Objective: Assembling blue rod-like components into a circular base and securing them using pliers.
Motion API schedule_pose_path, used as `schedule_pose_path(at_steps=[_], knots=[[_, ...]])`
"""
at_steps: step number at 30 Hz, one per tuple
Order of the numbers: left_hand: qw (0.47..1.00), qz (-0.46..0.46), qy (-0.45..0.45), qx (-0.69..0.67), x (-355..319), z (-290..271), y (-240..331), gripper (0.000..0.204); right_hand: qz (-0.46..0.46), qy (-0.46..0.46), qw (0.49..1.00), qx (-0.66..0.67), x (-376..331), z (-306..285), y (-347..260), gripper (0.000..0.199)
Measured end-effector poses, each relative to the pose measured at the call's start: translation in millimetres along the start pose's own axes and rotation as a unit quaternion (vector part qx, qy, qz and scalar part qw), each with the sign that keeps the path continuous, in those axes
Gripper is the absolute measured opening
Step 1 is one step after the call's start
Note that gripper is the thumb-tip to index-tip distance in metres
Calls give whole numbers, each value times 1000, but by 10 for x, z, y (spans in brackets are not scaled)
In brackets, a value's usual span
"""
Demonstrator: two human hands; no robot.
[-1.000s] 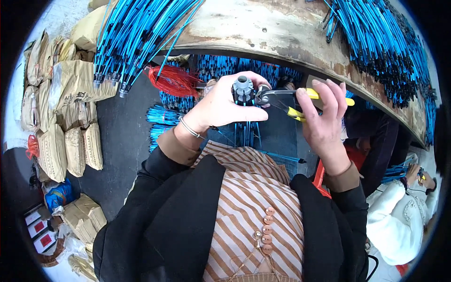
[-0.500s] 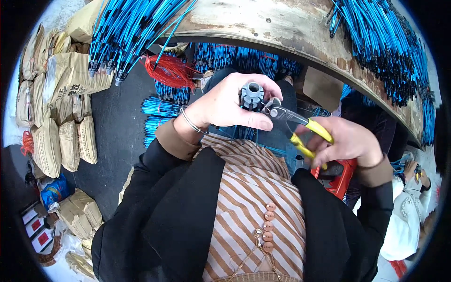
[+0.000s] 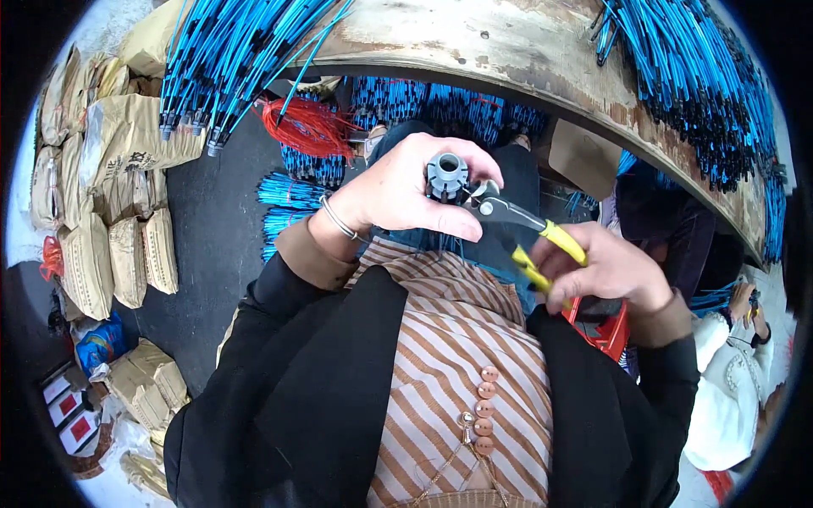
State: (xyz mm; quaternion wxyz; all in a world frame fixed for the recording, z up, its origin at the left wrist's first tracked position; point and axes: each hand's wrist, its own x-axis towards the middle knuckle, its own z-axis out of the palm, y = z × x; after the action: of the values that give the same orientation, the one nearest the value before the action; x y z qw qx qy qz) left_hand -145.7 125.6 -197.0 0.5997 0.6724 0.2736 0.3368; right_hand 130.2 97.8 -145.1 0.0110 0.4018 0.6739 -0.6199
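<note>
My left hand (image 3: 405, 188) is closed around a grey, slotted round fitting (image 3: 447, 173) with a hollow end turned up. Its thumb lies along the near side of the fitting. Yellow-handled cutting pliers (image 3: 523, 215) are gripped in my right hand (image 3: 616, 267), with their handles spread apart. The jaws of the pliers are at the right side of the fitting, close to my left fingers. Whether the jaws pinch anything is hard to see, and my left palm hides the fitting's lower part.
Ahead runs a wooden bench (image 3: 406, 32) with bundles of blue tubes (image 3: 246, 51) hanging over its edge. Red strands (image 3: 309, 127) lie below it. Wrapped paper packages (image 3: 127, 135) are stacked at the left. A red frame (image 3: 603, 334) is near my right forearm; another person's hand (image 3: 743, 300) shows far right.
My right hand has moved slightly left and down with the pliers. The fitting in my left hand has shifted a little left.
</note>
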Motion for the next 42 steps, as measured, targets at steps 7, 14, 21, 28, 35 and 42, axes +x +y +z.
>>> schedule_pose_path(at_steps=[7, 14, 21, 28, 35, 42], knots=[[1000, 9, -5, -12, -15, 22, -20, 34, -28, -127, 976, 174, 128, 7, 46, 62], [1000, 0, -6, -13, 68, 69, 55, 37, 93, -91, 987, 97, -27, -199, 23, 73], [999, -27, -38, -8, 59, 34, -16, 35, 89, -226, 938, 247, 103, 76, 342, 75], [998, -12, 52, 12, 77, 123, 63, 32, -60, 106, 960, -253, -46, -4, -166, 76], [1000, -17, 14, -1, 36, 49, 58, 30, -44, 66, 971, -226, -37, -74, -250, 69], [998, -12, 57, -14, -59, 27, 24, 29, -81, 178, 950, -245, 276, 303, 18, 50]])
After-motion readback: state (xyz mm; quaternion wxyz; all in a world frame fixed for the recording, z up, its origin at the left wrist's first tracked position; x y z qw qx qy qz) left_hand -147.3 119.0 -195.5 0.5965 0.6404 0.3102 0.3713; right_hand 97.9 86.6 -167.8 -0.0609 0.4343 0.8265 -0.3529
